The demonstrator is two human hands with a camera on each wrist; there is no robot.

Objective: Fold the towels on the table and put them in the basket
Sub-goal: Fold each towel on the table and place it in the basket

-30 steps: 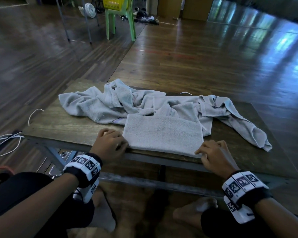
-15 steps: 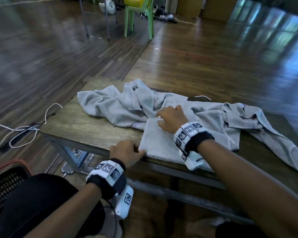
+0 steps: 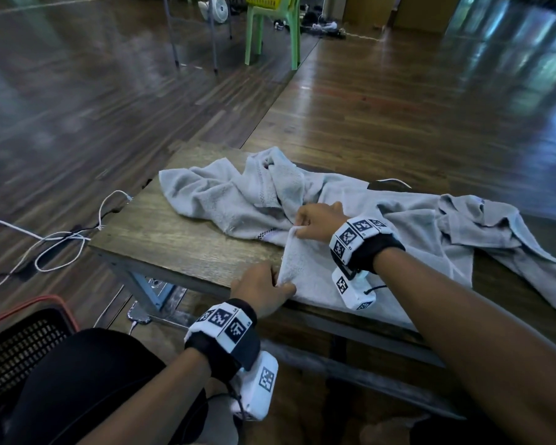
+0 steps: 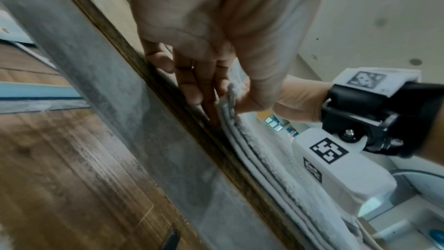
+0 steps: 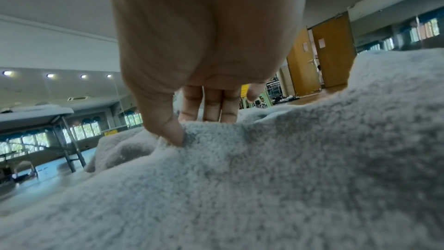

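Observation:
A folded grey towel (image 3: 315, 277) lies at the near edge of the wooden table (image 3: 174, 242). My left hand (image 3: 278, 284) pinches its near-left corner, thumb on top and fingers under the layers (image 4: 230, 98). My right hand (image 3: 299, 228) reaches across and pinches the far-left corner, the thumb pressed into the pile (image 5: 173, 134). The towel's left edge is raised a little between the two hands. Behind it lie crumpled grey towels (image 3: 231, 200), spread to the table's right side (image 3: 463, 226). A black basket with a red rim (image 3: 23, 338) sits on the floor at my lower left.
White cables (image 3: 55, 242) loop on the wooden floor left of the table. A green plastic chair (image 3: 270, 33) and a small fan (image 3: 212, 4) stand far back. My knee in dark cloth (image 3: 87, 374) is between basket and table.
My right hand left the towel's right edge, crossed over, and took hold of the far-left corner. The left hand stayed at the near-left corner. The view swung left, bringing the basket into sight.

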